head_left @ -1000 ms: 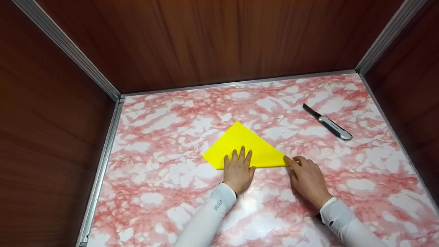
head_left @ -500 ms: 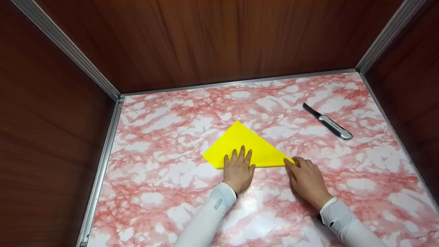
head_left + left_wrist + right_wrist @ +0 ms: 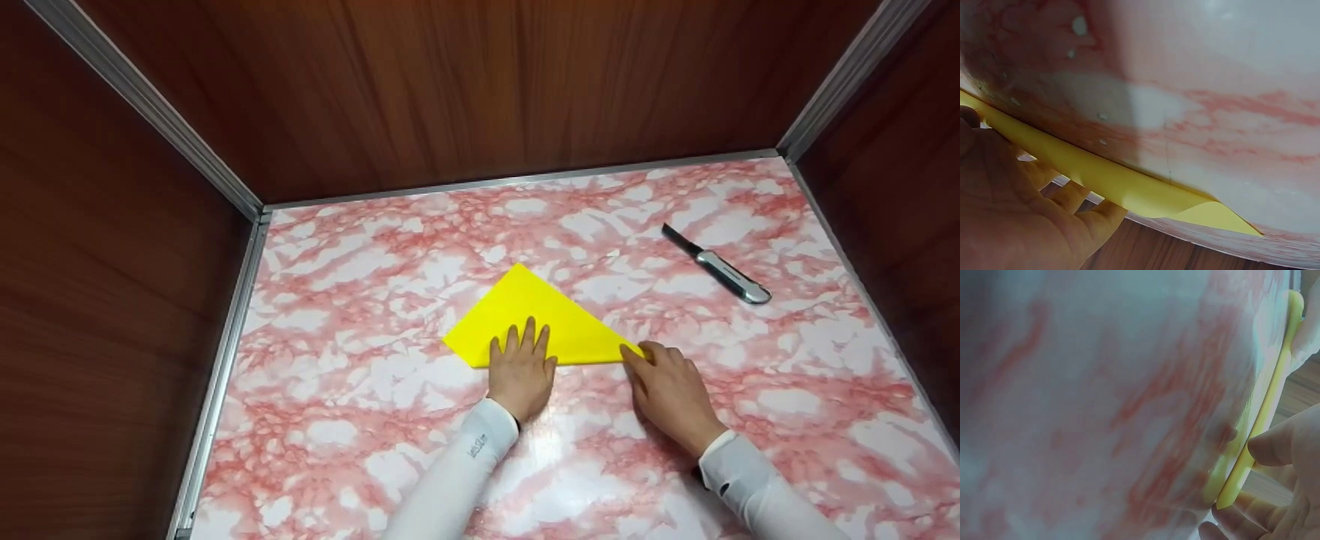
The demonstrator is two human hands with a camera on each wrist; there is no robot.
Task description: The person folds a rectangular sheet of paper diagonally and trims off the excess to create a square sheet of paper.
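Note:
A sheet of yellow paper (image 3: 517,296), folded over along its near edge, lies on the table in the head view. My left hand (image 3: 521,379) rests on the paper's near part with its fingers spread and straight. At the right-hand corner my right hand (image 3: 673,390) pinches the paper between thumb and fingers. The left wrist view shows the folded edge of the yellow paper (image 3: 1100,171) as a rounded, puffed roll beside the left palm. In the right wrist view the thumb and fingers close about the narrow end of the fold (image 3: 1235,481).
A utility knife (image 3: 724,274) with a black blade and grey-black handle lies to the right, beyond the right hand. The table (image 3: 360,450) has a pink and white marbled top. Dark wood panels (image 3: 480,90) with metal rails enclose it at the back and sides.
The right hand's index fingertip has shifted slightly nearer over the paper's corner, so a bit of yellow shows beyond it. The left hand stays in place.

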